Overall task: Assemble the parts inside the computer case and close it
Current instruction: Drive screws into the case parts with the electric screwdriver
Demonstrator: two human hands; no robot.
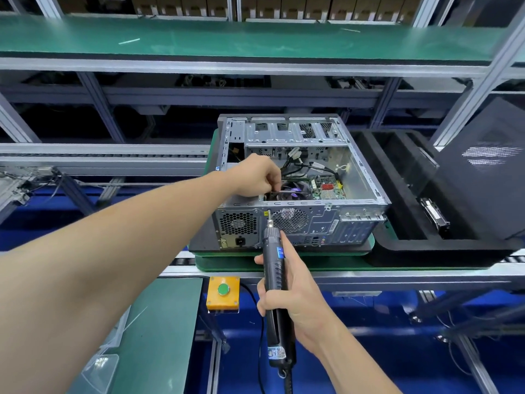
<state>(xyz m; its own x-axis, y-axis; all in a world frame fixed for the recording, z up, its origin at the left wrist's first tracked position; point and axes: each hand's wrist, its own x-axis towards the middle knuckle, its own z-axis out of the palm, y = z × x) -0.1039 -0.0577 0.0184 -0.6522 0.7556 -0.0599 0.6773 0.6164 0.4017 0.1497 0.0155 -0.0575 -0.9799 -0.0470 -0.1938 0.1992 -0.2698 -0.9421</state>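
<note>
A green-matted shelf (pixel 199 38) spans the top of the frame on aluminium posts (pixel 90 91); blue panels (pixel 369 365) fill the bottom.

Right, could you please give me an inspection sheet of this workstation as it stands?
Surface: green pallet on a roller conveyor carries the case.
Job's things: computer case lies open; electric screwdriver tip at its rear panel, beside the fan grille; black foam tray holds a drive; dark meshed panel leans beyond.
Clutter: nothing seen.
Hands: left hand reaches inside by the cooler fan, fingers curled, grasp unclear; right hand grips the screwdriver.
Cables: loose bundle inside the case; thin black cable hangs below the bench.
Surroundings: yellow button box, green shelf above.
</note>
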